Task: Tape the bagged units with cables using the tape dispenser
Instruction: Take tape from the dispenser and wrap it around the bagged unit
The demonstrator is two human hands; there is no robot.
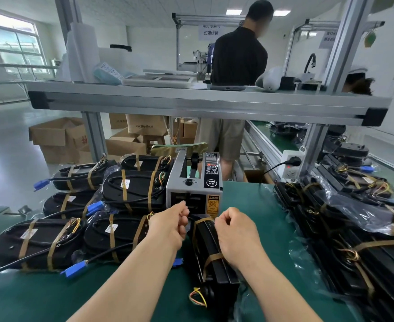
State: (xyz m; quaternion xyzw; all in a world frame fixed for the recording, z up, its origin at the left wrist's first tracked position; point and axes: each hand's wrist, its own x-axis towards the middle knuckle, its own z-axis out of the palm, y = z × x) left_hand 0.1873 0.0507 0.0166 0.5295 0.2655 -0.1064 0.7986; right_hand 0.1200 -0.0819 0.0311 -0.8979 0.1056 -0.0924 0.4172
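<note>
Nearest the viewer, a black bagged unit point(212, 263) with its cable stands on edge on the green mat point(52, 298). The right hand point(235, 233) is curled over its top edge and the left hand point(172, 225) has its fingers closed on its far end, where a brown tape strip point(203, 220) wraps over. Just behind the hands sits the grey tape dispenser point(193, 182), with taped units point(121, 189) stacked to its left, more units point(353, 228) piled on the right, and farther back a person in a black shirt point(237, 54) standing beyond a metal shelf point(191, 101).
</note>
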